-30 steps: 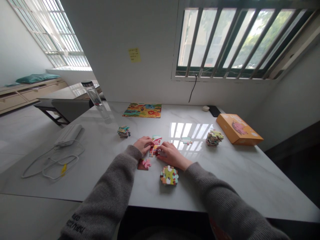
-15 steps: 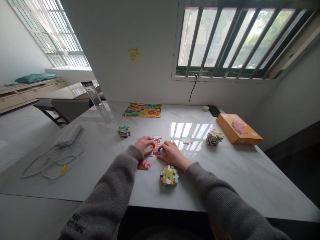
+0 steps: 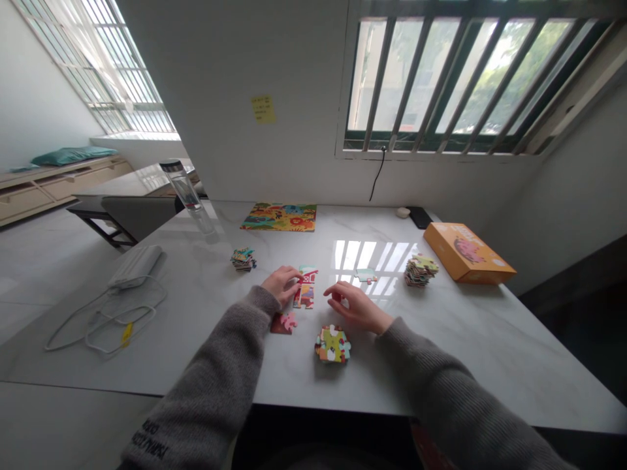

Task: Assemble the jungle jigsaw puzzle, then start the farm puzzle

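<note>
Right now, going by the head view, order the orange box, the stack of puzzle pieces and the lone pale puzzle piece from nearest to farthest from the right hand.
1. The lone pale puzzle piece: on the table just beyond the right hand.
2. The stack of puzzle pieces: farther along the table to the right.
3. The orange box: farthest, right of the stack, at the table's right side.

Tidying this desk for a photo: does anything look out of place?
A white cable with a yellow tag lies in loose loops on the marble table, beside a white rectangular device, looking untidy.
</note>
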A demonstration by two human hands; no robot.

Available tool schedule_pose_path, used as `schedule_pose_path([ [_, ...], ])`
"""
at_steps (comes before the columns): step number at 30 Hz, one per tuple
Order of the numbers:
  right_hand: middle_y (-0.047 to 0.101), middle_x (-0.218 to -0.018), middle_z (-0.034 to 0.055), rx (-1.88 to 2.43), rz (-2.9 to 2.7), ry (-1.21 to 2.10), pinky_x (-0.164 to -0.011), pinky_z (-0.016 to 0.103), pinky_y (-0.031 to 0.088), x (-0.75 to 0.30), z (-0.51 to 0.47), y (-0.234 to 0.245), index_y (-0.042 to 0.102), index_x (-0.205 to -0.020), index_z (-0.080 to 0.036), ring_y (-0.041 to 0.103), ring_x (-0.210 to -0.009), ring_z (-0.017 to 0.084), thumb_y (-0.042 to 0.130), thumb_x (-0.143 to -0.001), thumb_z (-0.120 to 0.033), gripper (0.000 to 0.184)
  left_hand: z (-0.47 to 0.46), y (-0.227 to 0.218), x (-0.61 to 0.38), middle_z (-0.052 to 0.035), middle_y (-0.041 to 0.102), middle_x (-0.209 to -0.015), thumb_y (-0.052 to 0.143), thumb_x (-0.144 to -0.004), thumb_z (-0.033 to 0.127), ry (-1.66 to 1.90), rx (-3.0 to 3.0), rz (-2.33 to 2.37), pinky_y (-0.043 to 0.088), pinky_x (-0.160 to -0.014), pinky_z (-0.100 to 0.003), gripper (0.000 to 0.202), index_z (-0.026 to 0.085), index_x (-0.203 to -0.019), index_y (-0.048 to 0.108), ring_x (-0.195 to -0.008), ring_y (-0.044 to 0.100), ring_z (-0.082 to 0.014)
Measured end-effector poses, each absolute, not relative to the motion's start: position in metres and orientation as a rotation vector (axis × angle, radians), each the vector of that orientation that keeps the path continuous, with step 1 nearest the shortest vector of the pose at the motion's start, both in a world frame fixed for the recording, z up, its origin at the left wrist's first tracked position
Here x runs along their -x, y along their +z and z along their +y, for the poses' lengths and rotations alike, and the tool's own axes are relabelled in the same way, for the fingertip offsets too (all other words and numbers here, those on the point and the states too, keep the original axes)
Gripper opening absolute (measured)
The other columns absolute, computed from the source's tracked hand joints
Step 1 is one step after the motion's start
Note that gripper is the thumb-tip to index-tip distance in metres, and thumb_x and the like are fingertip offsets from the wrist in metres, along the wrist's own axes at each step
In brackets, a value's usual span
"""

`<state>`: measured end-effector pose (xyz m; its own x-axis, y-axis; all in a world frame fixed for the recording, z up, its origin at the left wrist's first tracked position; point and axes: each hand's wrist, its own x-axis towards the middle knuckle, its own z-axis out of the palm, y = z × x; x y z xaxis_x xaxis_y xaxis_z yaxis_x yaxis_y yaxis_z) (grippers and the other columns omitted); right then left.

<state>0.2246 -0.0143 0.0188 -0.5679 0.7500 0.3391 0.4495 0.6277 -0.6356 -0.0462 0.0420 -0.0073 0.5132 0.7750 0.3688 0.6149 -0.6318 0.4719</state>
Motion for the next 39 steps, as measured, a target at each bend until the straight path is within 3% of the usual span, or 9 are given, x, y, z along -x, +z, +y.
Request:
schedule_pose_path([
  [5,0.057,-0.084,0.0026,0.906,-2.274,0.65,-0.074,0.03,0.047,-0.23,-0.037,0.031,0.063,-0.102,-0.02,0.055,-0.078,0.016,0.055,-0.094,-0.02,0.012,0.037,-0.003,0.045,-0.0068,0.065,-0.098,0.057,-0.087,0.024,0.817,-2.548,1.195,0.047,-0.09,-0.037,0.016,0.019,-0.097,0.069,-0.096,0.058,-0.023],
  [13,0.059,-0.086,0.0035,0.945,-2.295,0.587,-0.075,0.031,0.048,-0.229,-0.036,0.028,0.062,-0.107,-0.02,0.055,-0.079,0.017,0.052,-0.096,-0.021,0.015,0.019,-0.003,0.047,-0.0031,0.061,-0.077,0.055,-0.085,0.019,0.776,-2.492,1.244,0.047,-0.072,-0.03,0.013,0.017,-0.087,0.067,-0.071,0.054,-0.0164],
  [20,0.059,-0.084,0.0035,0.953,-2.325,0.549,-0.072,0.03,0.047,-0.231,-0.036,0.027,0.063,-0.102,-0.019,0.055,-0.076,0.016,0.052,-0.096,-0.021,0.012,0.005,-0.01,0.047,0.0003,0.058,-0.073,0.055,-0.084,0.021,0.762,-2.389,1.335,0.045,-0.063,-0.026,0.019,0.018,-0.1,0.064,-0.064,0.052,-0.0138],
  [25,0.059,-0.081,0.0031,0.936,-2.329,0.531,-0.071,0.03,0.046,-0.233,-0.037,0.028,0.063,-0.1,-0.019,0.054,-0.075,0.016,0.051,-0.096,-0.021,0.012,0.002,-0.005,0.045,-0.0005,0.057,-0.071,0.056,-0.083,0.022,0.694,-2.427,1.303,0.042,-0.061,-0.026,0.009,0.018,-0.085,0.063,-0.063,0.05,-0.0141],
  [35,0.058,-0.084,0.0041,0.808,-2.296,0.527,-0.076,0.035,0.049,-0.236,-0.069,0.038,0.06,-0.097,-0.022,0.054,-0.082,0.019,0.056,-0.093,-0.022,0.005,0.003,-0.001,0.043,-0.0022,0.058,-0.072,0.053,-0.085,0.02,0.772,-2.503,1.225,0.044,-0.068,-0.029,0.01,0.017,-0.083,0.063,-0.067,0.05,-0.0162],
  [39,0.059,-0.103,0.0083,0.82,-2.296,0.509,-0.084,0.041,0.053,-0.244,-0.094,0.029,0.061,-0.107,-0.026,0.054,-0.097,0.024,0.07,-0.084,-0.023,0.025,-0.003,0.004,0.031,-0.003,0.06,-0.072,0.054,-0.085,0.021,0.827,-2.54,1.18,0.045,-0.075,-0.032,0.01,0.019,-0.079,0.062,-0.072,0.052,-0.0182],
])
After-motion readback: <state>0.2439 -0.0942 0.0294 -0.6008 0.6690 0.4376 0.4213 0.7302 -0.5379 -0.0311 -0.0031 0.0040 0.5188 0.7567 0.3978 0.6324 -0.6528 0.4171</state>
